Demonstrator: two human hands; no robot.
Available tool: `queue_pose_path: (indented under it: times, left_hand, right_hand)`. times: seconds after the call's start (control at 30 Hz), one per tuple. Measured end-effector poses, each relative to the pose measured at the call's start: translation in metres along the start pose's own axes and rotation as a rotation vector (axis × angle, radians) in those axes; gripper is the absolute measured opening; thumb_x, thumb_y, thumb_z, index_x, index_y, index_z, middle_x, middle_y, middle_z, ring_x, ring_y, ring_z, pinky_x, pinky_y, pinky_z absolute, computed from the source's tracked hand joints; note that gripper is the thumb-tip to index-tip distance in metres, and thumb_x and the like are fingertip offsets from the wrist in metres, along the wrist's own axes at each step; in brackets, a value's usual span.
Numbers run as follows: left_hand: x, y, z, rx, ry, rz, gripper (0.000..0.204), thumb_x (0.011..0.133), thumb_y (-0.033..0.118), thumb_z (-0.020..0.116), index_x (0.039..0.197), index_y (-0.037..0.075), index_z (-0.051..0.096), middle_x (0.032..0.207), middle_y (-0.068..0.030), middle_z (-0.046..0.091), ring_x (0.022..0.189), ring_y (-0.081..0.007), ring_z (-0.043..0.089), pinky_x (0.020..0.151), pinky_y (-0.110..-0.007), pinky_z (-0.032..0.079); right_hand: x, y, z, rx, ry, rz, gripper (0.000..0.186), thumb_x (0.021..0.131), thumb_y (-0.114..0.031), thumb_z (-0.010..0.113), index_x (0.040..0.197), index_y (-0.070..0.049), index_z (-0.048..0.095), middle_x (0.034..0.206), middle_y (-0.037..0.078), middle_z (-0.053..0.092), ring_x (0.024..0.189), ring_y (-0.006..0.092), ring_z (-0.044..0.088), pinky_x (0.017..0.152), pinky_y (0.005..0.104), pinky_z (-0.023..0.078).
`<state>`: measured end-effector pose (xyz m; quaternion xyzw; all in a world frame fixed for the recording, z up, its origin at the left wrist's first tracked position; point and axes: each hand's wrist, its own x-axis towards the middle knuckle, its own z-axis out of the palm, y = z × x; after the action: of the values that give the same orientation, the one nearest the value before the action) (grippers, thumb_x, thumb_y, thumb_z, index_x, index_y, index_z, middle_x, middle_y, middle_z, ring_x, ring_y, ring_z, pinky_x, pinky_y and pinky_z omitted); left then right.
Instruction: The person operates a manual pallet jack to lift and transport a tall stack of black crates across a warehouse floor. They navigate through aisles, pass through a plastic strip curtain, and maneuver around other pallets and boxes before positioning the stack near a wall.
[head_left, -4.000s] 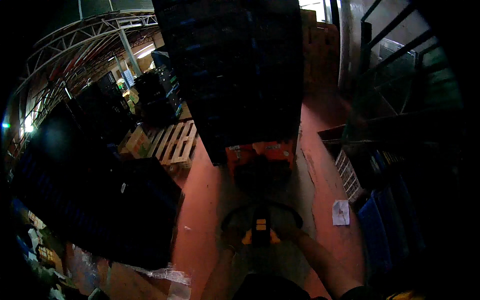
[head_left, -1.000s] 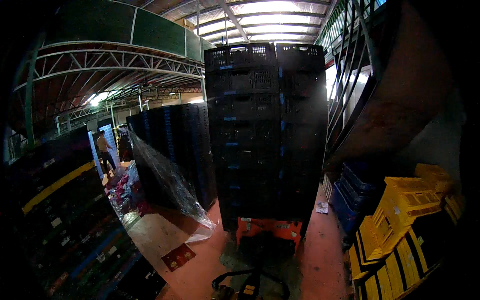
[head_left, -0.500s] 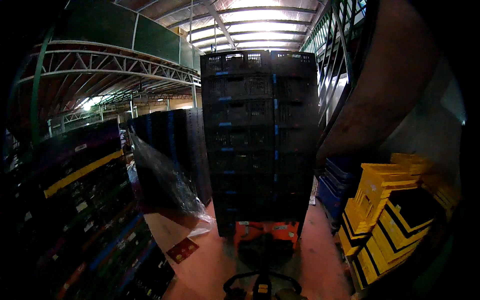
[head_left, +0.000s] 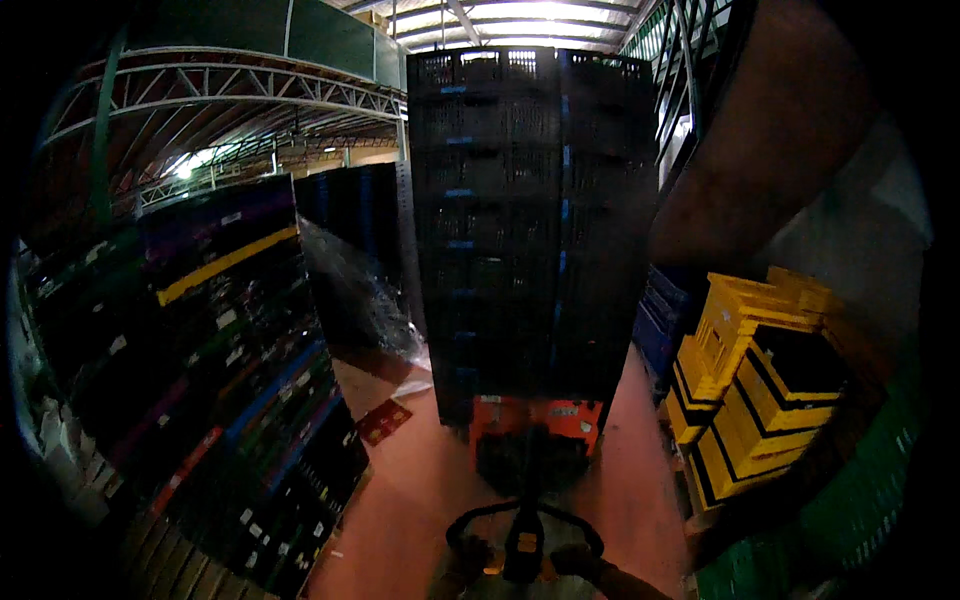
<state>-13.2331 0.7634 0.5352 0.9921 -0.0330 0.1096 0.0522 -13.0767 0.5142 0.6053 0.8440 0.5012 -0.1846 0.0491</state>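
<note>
At the bottom of the view, a dark looped handle (head_left: 528,508) rises from a red pallet truck (head_left: 540,412). My left hand (head_left: 470,556) closes round the left side of that handle. On its right side my right hand (head_left: 578,562) does the same, with the forearm coming in from the lower edge. Both hands are dark, so single fingers are hard to make out. Straight ahead, beyond the red body, a tall stack of black slatted crates (head_left: 490,220) with small blue marks stands upright on the truck.
Stacks of mixed dark crates (head_left: 230,370) line the left. Clear plastic wrap (head_left: 365,290) hangs from a dark stack behind them. Yellow crates (head_left: 745,400) and blue crates (head_left: 662,315) stand at right. A red flat piece (head_left: 384,422) lies on the floor. A blurred brown shape (head_left: 770,130) covers the upper right.
The view has tilted down, so the crate stack and truck sit higher in the picture. More of my hands and right forearm shows. Both hands stay at the handle.
</note>
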Motion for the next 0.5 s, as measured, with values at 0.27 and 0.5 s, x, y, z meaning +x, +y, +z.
queue_pose_path:
  times: [0.27, 0.5]
  left_hand:
    - [-0.136, 0.114, -0.068, 0.065, -0.084, -0.131, 0.033, 0.092, 0.019, 0.048, 0.122, 0.008, 0.053, 0.124, -0.0141, 0.052, 0.111, -0.0320, 0.050, 0.103, -0.054, 0.029]
    - [-0.289, 0.206, -0.113, 0.215, -0.155, -0.182, 0.029, 0.090, 0.020, 0.046, 0.114, 0.011, 0.060, 0.121, -0.0079, 0.055, 0.119, -0.0287, 0.045, 0.107, -0.060, 0.020]
  right_hand:
    - [-0.126, -0.075, 0.090, -0.006, 0.027, -0.004, 0.022, 0.081, -0.027, 0.063, 0.082, -0.005, 0.067, 0.075, 0.011, 0.062, 0.067, 0.0243, 0.060, 0.060, 0.0415, 0.050]
    - [-0.261, -0.189, 0.151, 0.000, 0.161, -0.027, 0.024, 0.074, -0.026, 0.066, 0.086, -0.006, 0.067, 0.081, 0.015, 0.065, 0.077, 0.0317, 0.063, 0.064, 0.0453, 0.051]
